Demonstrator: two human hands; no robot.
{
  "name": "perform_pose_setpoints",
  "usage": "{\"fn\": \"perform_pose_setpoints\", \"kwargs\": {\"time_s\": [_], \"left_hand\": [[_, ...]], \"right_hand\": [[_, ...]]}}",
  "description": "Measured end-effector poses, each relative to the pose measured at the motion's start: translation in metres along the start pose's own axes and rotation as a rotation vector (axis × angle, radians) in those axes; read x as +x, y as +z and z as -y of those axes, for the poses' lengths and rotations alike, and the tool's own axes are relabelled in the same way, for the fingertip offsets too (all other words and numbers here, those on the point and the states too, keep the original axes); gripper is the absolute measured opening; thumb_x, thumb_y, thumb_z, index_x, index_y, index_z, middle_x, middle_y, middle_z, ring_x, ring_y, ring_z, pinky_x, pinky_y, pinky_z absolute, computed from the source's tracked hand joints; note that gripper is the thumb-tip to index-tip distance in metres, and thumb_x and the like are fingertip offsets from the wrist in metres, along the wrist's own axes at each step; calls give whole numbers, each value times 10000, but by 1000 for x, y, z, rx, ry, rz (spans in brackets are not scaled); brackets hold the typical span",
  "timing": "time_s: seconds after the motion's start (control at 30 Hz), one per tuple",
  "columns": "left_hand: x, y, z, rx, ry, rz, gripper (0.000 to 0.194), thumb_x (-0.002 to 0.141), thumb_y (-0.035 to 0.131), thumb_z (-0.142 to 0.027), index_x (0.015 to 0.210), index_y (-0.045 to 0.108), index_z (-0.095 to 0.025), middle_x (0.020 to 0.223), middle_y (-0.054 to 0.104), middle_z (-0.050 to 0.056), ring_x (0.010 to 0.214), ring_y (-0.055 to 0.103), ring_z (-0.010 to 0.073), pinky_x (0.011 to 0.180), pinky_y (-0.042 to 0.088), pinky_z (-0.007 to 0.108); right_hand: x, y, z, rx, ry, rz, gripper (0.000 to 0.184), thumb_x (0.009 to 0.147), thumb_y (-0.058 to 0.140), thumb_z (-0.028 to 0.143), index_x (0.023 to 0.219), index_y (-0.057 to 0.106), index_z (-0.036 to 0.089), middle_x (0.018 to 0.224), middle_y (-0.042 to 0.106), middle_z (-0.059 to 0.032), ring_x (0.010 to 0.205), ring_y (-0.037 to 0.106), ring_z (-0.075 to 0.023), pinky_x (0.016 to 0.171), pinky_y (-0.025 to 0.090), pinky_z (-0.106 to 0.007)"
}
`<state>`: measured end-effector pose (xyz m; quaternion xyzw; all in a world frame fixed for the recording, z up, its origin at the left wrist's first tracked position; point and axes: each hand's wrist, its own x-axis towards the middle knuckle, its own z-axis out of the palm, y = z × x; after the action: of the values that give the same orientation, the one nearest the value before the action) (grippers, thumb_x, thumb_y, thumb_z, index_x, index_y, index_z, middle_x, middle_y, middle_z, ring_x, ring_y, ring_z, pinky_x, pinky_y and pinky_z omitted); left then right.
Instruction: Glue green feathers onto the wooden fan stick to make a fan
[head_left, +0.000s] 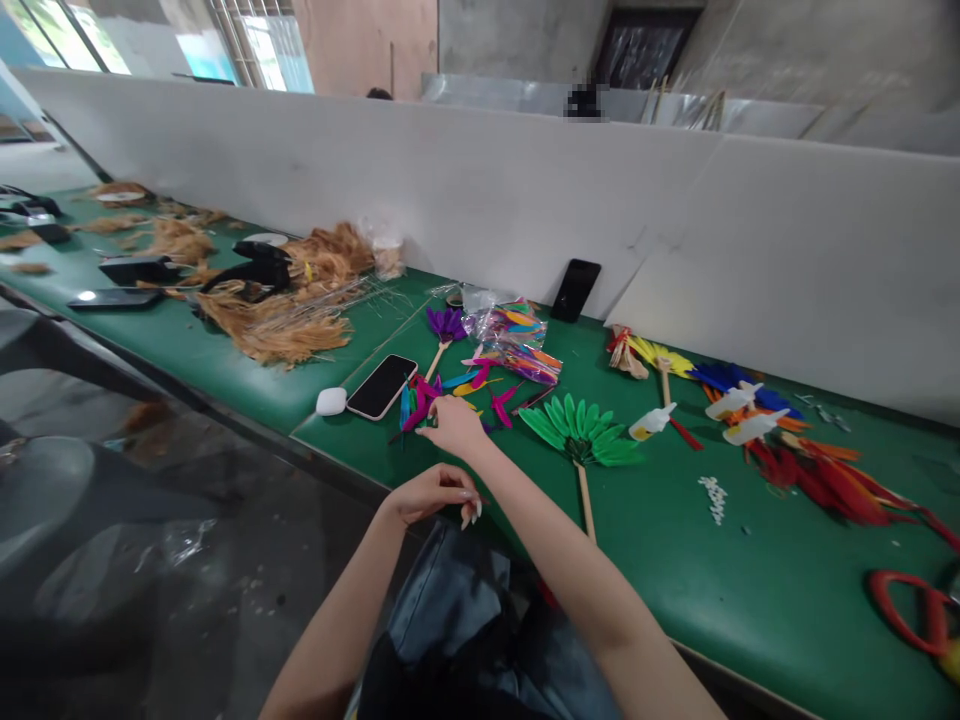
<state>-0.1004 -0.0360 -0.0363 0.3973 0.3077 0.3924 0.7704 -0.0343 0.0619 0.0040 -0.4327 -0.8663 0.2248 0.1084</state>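
Note:
My right hand [455, 427] reaches over a loose pile of coloured feathers; its thumb and forefinger are apart above the magenta feathers [421, 402]. Closer to me, over the table's front edge, my left hand [435, 492] has its fingers curled together, and whatever may be between them is hidden. Yellow feathers [474, 386] and a magenta feather [502, 405] lie just beyond my right hand. A green feather fan [581, 432] with a wooden stick handle rests to the right, partly behind my forearm. Behind the pile is a purple feather fan [446, 325].
Left of the feathers lie a phone [383, 386] and a white case [331, 401]. Plastic bags of feathers [517, 340] sit behind. Glue bottles [651, 423], white beads [713, 499], red feathers [840, 480] and red-handled scissors [909, 608] are rightward. Brown fibre [277, 320] covers the left side.

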Motion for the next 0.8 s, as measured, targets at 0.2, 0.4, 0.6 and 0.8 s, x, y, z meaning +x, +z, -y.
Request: {"fn": "perform_pose_setpoints", "kwargs": {"time_s": [0.2,0.4,0.6,0.8], "left_hand": [[-2,0,-1,-15,-34,0,274,623,765,-330,672,690,-71,563,633,69,484,563,123,492,459,226],[-1,3,-5,-12,-74,73,260,632,762,-324,661,686,-76,597,645,80,498,571,128,508,474,242],[0,0,-3,-22,-73,102,221,677,739,-300,681,686,-86,559,632,61,565,595,137,635,490,269],[0,-3,-1,-58,-98,144,257,639,761,-331,699,682,-94,638,658,77,538,597,147,558,491,277]], "right_hand": [[6,20,14,-87,54,-10,242,791,590,232,1004,565,120,1055,596,-161,1061,506,-270,796,444,-351],[8,12,5,-110,87,15,114,805,551,203,895,603,154,951,641,-125,959,573,-254,748,451,-330],[35,0,7,-79,57,-32,231,848,512,336,1019,548,186,1031,618,-84,993,541,-216,772,435,-297],[74,18,15,-41,58,5,213,758,622,284,941,585,181,978,633,-97,959,561,-245,748,445,-318]]}}
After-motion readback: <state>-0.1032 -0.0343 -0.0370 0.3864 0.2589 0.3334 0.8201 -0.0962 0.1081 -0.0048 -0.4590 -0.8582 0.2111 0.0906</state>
